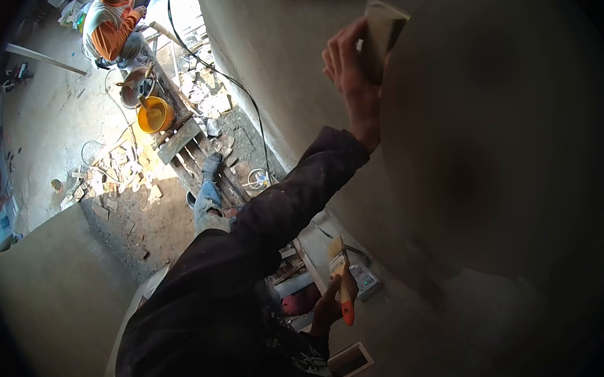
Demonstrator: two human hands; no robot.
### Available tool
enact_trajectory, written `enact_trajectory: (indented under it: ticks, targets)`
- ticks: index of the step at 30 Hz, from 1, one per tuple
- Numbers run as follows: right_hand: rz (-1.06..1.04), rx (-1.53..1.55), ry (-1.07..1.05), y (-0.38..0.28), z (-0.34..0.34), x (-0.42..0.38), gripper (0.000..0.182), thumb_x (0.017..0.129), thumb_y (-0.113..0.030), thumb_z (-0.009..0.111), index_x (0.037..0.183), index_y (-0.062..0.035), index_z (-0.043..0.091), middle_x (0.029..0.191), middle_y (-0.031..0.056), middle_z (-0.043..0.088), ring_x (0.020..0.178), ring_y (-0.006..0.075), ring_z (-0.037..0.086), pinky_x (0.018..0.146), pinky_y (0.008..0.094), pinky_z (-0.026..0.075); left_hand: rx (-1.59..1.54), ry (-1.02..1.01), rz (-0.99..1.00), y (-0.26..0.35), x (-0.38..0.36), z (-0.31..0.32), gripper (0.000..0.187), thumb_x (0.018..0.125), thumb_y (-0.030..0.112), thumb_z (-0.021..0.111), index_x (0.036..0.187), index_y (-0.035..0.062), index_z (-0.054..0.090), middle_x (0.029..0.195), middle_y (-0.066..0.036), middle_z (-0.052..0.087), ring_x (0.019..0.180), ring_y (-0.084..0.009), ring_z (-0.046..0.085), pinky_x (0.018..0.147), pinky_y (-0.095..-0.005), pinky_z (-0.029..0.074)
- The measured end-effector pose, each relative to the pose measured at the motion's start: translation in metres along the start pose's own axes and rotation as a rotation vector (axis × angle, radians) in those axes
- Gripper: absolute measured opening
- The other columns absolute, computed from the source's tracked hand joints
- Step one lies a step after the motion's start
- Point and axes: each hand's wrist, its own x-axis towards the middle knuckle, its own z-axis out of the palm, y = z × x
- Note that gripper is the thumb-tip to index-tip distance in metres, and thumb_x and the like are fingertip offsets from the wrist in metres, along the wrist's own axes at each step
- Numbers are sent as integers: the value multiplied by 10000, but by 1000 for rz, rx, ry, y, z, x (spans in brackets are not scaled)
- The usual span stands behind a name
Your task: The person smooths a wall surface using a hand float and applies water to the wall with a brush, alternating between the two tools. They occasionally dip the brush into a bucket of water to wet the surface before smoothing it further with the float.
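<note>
Left hand (pixel 351 82) is raised vs. the grey plastered wall (pixel 506 141), fingers closed on a flat float (pixel 381 35) which is pressed to the surface. Right hand (pixel 328 304) is held low, near the body, gripped round a paintbrush (pixel 342 276) w/ orange handle, bristles up. Another person (pixel 114 27) is seen far below, by a yellow bucket (pixel 155 116).

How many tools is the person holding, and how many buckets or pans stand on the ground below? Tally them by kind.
Plaster floats: 1, the float pressed to the grey wall by one hand
Paintbrushes: 1, the orange-handled brush in the other hand
Yellow buckets: 1, the yellow bucket
Dark pans: 1, the pan beside it
Total: 4
</note>
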Motion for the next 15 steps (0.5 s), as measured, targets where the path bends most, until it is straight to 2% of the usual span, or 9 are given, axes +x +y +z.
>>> enact_trajectory:
  ticks: [1,3,5,7,8,9,11,13,15]
  targets:
    - [17,-23,-7,1,-5,-4,257,983,-120,602,1169,58,596,984,149,650,798,213,646,702,317,531,5,-6,-15,-1,-22,-13,517,820,215,772,1270,104,544,1175,-85,564,1058,-269,535,950,-399,343]
    - [70,71,16,-10,-1,1,250,981,-124,605,1151,59,597,986,144,651,795,203,644,699,310,528,84,-283,206,-35,-70,-41,487,851,205,747,1269,74,534,1176,-97,557,1029,-287,534,958,-413,341]
    - [67,110,23,-11,-5,2,244,979,-126,609,1140,57,596,986,139,652,796,193,641,708,312,526,111,-259,78,-62,-66,-41,508,841,209,762,1278,85,534,1188,-101,559,1028,-282,533,956,-417,342]
    - [23,37,1,0,-6,3,247,978,-121,605,1152,54,590,986,137,654,801,188,640,705,313,527,-84,-10,-429,-59,-22,-22,558,795,213,806,1281,137,540,1200,-90,572,1050,-264,535,946,-407,344]
    - [61,57,23,1,-4,3,249,979,-118,601,1158,54,585,979,138,654,805,187,638,704,309,526,30,0,-170,-38,-10,-12,537,822,235,788,1285,137,535,1212,-93,570,1060,-260,529,947,-417,341]
    - [96,71,39,1,-5,5,250,980,-115,597,1163,53,580,973,139,654,809,186,637,704,305,526,36,7,-183,-35,-25,-17,537,822,235,788,1285,137,535,1212,-93,570,1060,-260,529,947,-417,341]
    - [188,136,16,-24,-4,11,245,982,-109,583,1165,53,575,987,140,650,813,184,632,699,301,521,71,-304,145,-34,-73,-40,461,906,260,704,1292,93,515,1208,-110,564,1089,-273,520,962,-430,336]
    - [117,151,17,-29,-6,16,247,987,-112,571,1172,52,569,1025,146,643,816,183,630,694,302,518,103,-277,39,-78,-86,-45,478,900,243,709,1302,87,502,1216,-118,562,1117,-291,512,973,-439,334]
    - [46,108,27,-21,-15,9,251,988,-106,562,1185,49,563,1051,146,635,824,187,638,685,300,520,45,8,-555,-108,-67,-35,570,816,184,781,1307,119,499,1235,-114,557,1137,-309,506,974,-432,337]
